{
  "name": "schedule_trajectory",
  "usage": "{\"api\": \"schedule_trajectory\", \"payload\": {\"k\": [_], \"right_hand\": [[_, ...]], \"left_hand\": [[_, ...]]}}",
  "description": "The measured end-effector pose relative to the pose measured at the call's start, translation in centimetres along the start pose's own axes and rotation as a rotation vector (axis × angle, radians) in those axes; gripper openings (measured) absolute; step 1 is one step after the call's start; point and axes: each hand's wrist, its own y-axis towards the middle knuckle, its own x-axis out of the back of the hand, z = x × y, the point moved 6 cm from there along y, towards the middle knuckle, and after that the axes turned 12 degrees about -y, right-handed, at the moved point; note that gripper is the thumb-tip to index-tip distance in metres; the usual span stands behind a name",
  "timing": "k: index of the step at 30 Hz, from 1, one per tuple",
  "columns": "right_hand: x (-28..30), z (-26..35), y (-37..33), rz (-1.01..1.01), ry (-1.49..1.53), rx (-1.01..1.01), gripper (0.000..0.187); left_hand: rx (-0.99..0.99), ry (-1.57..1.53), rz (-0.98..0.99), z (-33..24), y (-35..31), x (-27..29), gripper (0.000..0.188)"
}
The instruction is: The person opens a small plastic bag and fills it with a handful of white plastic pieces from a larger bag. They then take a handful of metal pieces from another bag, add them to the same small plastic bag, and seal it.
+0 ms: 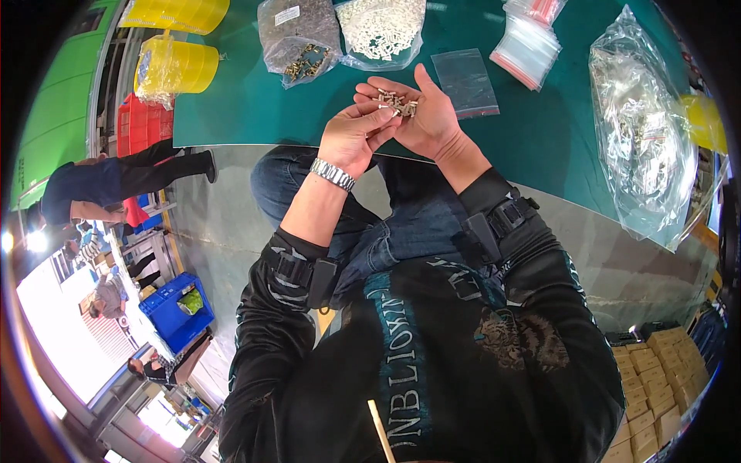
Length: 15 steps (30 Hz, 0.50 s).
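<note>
My right hand is palm up and cupped over the near edge of the green table, with its thumb raised. A small pile of metal-coloured pieces that look like screws lies in its palm. My left hand, with a metal watch on the wrist, reaches in from the side. Its thumb and fingers pinch together at the pile; a pale bit shows at the thumb tip, too small to name. Beyond the hands are a clear bag of brass-coloured screws and a bag of small white pieces. A flat zip bag lies right of my right hand.
A stack of zip bags and a large clear plastic bag lie on the green table at the right. Yellow bins stand at the far left, above a red crate. Cartons are piled lower right. Other people work at the left.
</note>
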Motion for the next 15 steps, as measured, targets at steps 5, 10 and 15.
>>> {"api": "schedule_trajectory", "payload": {"k": [5,10,15], "right_hand": [[0.2,-0.2,0.2,0.009,0.028,-0.012,0.077],[0.3,-0.1,0.3,0.020,0.029,-0.009,0.076],[0.5,-0.1,0.5,0.008,0.047,-0.014,0.075]], "left_hand": [[-0.006,0.015,-0.030,-0.1,0.1,0.5,0.015],[-0.006,0.014,-0.040,-0.3,0.2,0.6,0.013],[0.023,-0.196,0.082,-1.6,0.4,0.1,0.017]]}}
